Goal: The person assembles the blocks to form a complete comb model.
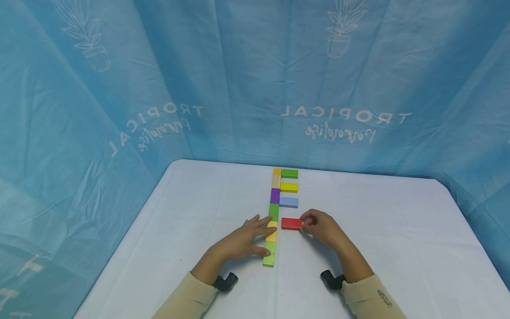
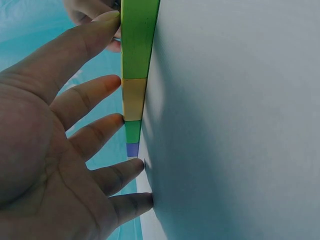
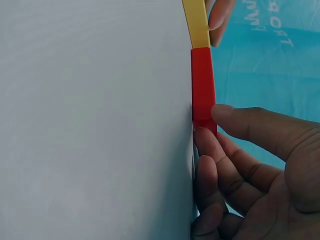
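Note:
A red block (image 1: 291, 223) lies flat on the table, its right end pinched between the thumb and fingers of my right hand (image 1: 323, 227). In the head view a narrow gap parts its left end from a long row of coloured blocks placed end to end. My left hand (image 1: 244, 239) is spread, its fingertips touching the near part of that row at the yellow block (image 1: 271, 232) and the light green block (image 1: 269, 254). Farther up the row come a green block (image 1: 273, 212), a purple block (image 1: 275, 196), a plain wood block (image 1: 276, 180) and an orange block (image 1: 277, 171).
Branching rightward from the row are a blue block (image 1: 288, 202), a yellow block (image 1: 289, 188) and a green block (image 1: 289, 174). The white table (image 1: 191, 208) has its far edge against a blue printed curtain (image 1: 247, 88). Black wrist mounts (image 1: 226, 282) sit under both forearms.

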Demonstrator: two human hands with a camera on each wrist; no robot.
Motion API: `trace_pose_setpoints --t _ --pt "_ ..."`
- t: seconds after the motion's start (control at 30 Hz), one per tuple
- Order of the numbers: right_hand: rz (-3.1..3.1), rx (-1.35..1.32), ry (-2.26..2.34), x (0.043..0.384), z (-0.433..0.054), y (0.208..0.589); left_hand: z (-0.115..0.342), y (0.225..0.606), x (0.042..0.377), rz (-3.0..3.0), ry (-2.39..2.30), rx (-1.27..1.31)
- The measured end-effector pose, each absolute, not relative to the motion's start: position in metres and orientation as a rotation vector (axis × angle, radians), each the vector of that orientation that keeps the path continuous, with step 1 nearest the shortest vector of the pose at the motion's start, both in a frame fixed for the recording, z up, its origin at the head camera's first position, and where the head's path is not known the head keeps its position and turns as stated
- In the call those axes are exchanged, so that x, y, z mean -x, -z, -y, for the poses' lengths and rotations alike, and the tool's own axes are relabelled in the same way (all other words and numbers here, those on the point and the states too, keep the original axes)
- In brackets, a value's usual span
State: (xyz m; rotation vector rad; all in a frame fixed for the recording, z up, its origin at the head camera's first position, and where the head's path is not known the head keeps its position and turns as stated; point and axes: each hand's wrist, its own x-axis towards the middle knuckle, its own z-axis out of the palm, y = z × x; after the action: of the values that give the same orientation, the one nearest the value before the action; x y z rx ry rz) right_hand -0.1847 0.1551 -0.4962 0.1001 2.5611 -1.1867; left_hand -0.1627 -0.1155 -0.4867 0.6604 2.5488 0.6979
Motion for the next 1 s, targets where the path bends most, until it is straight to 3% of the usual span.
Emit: trace_pose_setpoints --t 1.0 --pt "-2.572 -0.12 1.181 0.1931 -0.145 0.4967 0.1143 0.4887 0.1646 -2.551 -0.676 -0.661"
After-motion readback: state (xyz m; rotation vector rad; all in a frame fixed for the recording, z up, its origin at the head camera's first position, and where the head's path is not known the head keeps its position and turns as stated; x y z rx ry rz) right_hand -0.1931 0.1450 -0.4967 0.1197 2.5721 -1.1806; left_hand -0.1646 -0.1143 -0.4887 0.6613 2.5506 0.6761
